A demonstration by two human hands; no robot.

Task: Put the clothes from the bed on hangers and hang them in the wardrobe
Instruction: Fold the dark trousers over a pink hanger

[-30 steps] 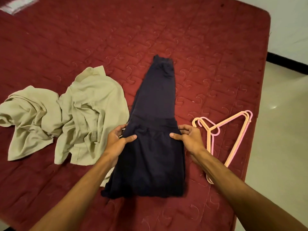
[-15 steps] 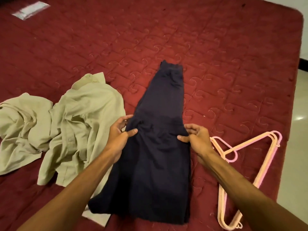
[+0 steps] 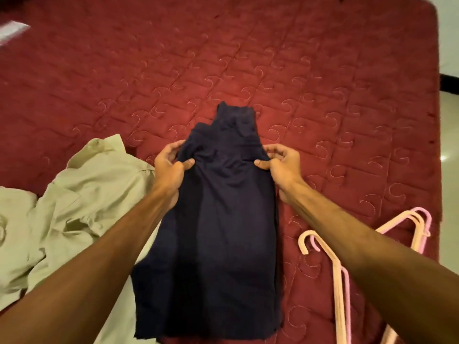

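Far off to the left of where the hands are working, up by the top edge, there's a white flat thing [image 3: 12, 33] on the bed [image 3: 248, 58], too blurry to say what it is. Closer in on that side, a crumpled beige shirt [image 3: 99, 194] lies collar up, just left of the left hand [image 3: 170, 167], with a second beige piece [image 3: 15, 219] bunched beyond it at the edge of view.

The left hand pinches the left edge of the dark navy garment [image 3: 218, 219], thumb on top and fingers curled round the side. The cloth is wrinkled and gathered between the two grips. Past the hands a narrower end of it lies on the red quilted cover; on the near side the wide folded part runs back toward the person, lying flat on the bed. Its near left corner lies on top of the beige shirt.

The right hand [image 3: 283, 165] does the same on the right edge, thumb pressed on the cloth, fingers tucked round it.

Down and to the right of that hand, under the forearm, a small stack of pink and peach hangers [image 3: 339, 294] lies on the cover, apart from the navy garment. Beyond the bed's right edge there's a strip of pale shiny floor [image 3: 450, 170].
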